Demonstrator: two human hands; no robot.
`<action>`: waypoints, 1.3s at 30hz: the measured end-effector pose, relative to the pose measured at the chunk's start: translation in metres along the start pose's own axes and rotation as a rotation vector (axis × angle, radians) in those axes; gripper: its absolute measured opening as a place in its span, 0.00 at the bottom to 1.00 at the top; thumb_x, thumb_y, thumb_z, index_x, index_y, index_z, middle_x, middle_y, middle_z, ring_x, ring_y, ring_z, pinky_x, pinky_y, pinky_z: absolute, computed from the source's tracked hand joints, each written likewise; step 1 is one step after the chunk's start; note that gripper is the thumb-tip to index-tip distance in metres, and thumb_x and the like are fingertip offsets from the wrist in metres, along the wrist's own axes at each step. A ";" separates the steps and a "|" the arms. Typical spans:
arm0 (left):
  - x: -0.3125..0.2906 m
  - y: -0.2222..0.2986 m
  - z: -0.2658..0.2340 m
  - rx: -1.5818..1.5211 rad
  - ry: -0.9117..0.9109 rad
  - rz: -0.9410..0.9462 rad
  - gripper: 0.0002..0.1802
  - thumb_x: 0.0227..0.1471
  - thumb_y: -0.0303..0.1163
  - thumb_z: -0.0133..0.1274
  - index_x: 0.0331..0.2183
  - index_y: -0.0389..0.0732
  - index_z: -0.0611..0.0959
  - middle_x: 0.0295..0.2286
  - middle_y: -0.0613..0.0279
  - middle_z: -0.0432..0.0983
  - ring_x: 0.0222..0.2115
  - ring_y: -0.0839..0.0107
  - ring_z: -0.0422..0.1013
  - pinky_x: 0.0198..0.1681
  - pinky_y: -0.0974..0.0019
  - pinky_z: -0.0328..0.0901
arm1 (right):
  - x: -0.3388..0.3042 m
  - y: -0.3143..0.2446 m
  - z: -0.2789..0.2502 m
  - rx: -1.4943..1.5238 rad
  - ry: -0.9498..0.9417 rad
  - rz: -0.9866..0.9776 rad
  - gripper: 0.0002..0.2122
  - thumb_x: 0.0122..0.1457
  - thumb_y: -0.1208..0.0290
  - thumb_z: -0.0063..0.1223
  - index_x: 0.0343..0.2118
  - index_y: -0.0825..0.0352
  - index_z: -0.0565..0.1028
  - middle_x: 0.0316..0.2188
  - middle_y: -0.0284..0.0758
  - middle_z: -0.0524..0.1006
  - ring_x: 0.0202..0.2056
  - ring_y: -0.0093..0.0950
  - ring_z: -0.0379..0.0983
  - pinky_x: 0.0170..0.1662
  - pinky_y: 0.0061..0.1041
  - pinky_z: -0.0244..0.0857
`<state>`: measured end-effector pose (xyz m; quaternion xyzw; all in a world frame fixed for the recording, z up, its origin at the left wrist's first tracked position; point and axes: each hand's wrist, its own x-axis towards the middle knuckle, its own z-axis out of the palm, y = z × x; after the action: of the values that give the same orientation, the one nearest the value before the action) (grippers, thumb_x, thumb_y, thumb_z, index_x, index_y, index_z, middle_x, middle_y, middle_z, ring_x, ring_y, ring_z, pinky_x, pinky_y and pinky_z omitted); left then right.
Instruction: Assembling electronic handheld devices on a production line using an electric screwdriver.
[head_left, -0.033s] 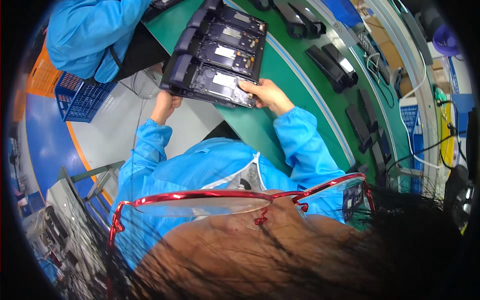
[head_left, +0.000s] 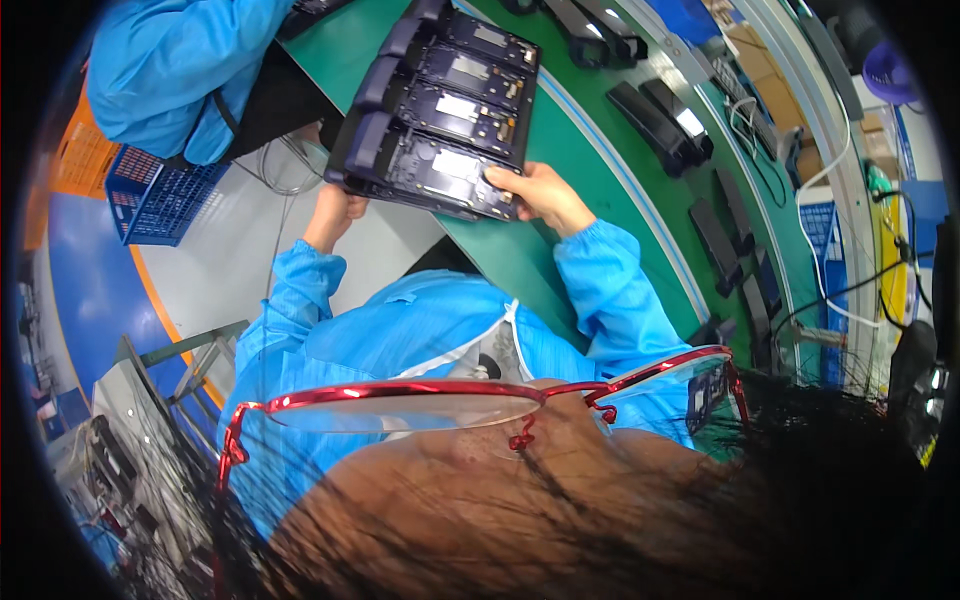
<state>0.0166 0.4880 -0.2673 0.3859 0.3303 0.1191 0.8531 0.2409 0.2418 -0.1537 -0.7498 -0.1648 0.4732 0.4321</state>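
Observation:
Both my hands hold a black tray (head_left: 345,150) that carries several dark electronic device housings in a row. Each housing has a raised, rounded end on the left and a flat bay with a pale label. My left hand (head_left: 336,212) is closed at the tray's near left corner, its fingertips partly hidden. At the near right corner, my right hand (head_left: 545,195) presses its thumb on the nearest housing (head_left: 455,172), with the other fingers under the edge. The tray is held over the edge of the green bench (head_left: 500,255).
A co-worker's blue sleeve (head_left: 180,75) is at the upper left. Blue basket (head_left: 165,195) and orange crate (head_left: 88,155) stand below it. Along the green line to the right lie several black device parts (head_left: 660,130). A cable (head_left: 285,165) hangs left of the tray.
The tray has shifted slightly to the right and its face has tilted a little. Both hands keep their hold and move with it.

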 end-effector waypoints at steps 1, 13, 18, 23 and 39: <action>-0.009 -0.012 0.007 0.024 -0.048 -0.010 0.18 0.57 0.41 0.33 0.17 0.48 0.64 0.10 0.74 0.50 0.08 0.82 0.45 0.12 0.75 0.39 | -0.014 0.016 -0.008 -0.007 0.005 0.023 0.25 0.43 0.48 0.64 0.30 0.69 0.74 0.18 0.29 0.72 0.14 0.16 0.62 0.15 0.13 0.56; -0.030 -0.095 0.060 0.049 -0.586 -0.261 0.19 0.56 0.51 0.42 0.31 0.45 0.75 0.17 0.73 0.64 0.12 0.82 0.54 0.13 0.75 0.47 | -0.155 0.099 -0.044 -0.442 0.415 0.119 0.27 0.45 0.44 0.59 0.17 0.70 0.72 0.15 0.39 0.73 0.18 0.29 0.71 0.21 0.26 0.64; -0.031 -0.096 0.060 0.231 -0.575 -0.208 0.19 0.56 0.51 0.43 0.30 0.45 0.75 0.17 0.73 0.63 0.13 0.82 0.55 0.14 0.75 0.48 | -0.142 0.100 -0.043 -0.532 0.721 0.031 0.26 0.48 0.45 0.55 0.19 0.71 0.74 0.16 0.43 0.74 0.22 0.37 0.73 0.28 0.34 0.65; -0.036 -0.084 0.062 0.384 -0.543 -0.136 0.19 0.55 0.50 0.44 0.29 0.44 0.74 0.17 0.73 0.63 0.13 0.81 0.55 0.15 0.75 0.49 | -0.128 0.104 -0.052 -0.236 0.705 -0.034 0.26 0.48 0.53 0.60 0.35 0.76 0.71 0.25 0.36 0.75 0.24 0.24 0.70 0.27 0.23 0.65; -0.030 -0.080 0.064 0.731 -0.569 0.053 0.19 0.55 0.50 0.46 0.27 0.44 0.74 0.18 0.74 0.62 0.16 0.80 0.57 0.17 0.73 0.51 | -0.134 0.117 -0.061 0.545 0.433 -0.090 0.12 0.54 0.61 0.56 0.32 0.66 0.72 0.22 0.25 0.74 0.19 0.13 0.65 0.19 0.12 0.52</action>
<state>0.0317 0.3827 -0.2808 0.6870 0.0933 -0.0942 0.7144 0.2075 0.0571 -0.1604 -0.6818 0.0304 0.3104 0.6618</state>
